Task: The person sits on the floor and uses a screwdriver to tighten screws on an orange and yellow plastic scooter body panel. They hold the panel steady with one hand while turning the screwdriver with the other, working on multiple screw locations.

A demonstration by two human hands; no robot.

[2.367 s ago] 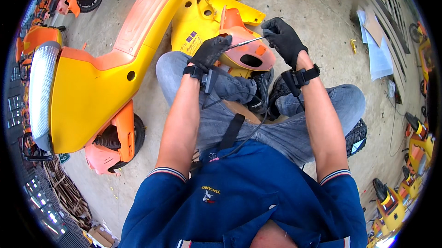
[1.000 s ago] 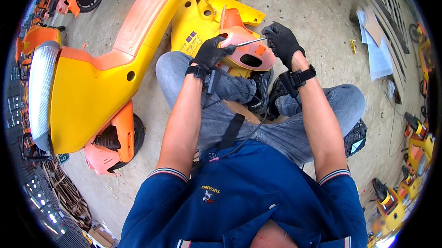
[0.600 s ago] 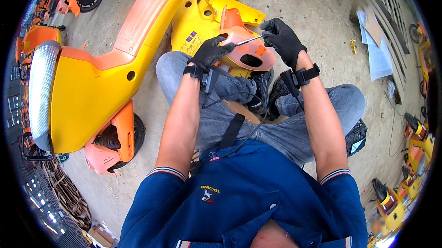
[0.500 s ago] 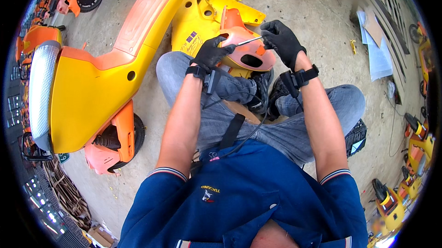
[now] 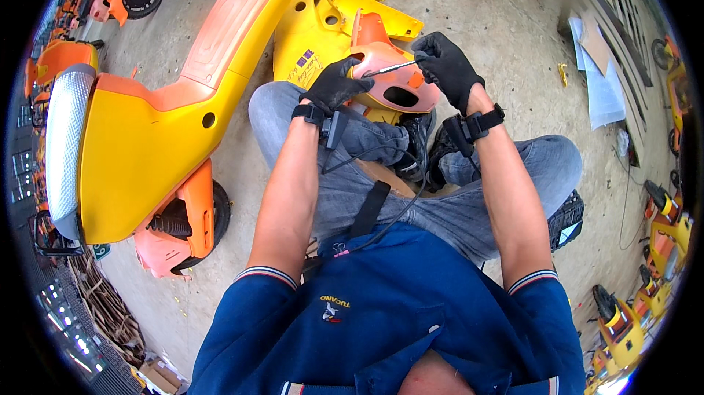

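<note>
Bright, even daylight; soft short shadows; sharp centre; strong fisheye bending, black vignette at rim.

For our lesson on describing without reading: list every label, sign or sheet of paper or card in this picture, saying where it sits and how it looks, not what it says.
Sticker: on the yellow panel, beside the left hand; small, rectangular, blue and purple.
Paper sheets: on the floor at far right; pale, flat, overlapping.
Cardboard piece: lying over those sheets; brown, flat.
Small sign: lower left, under the yellow scooter; green and white.
</note>
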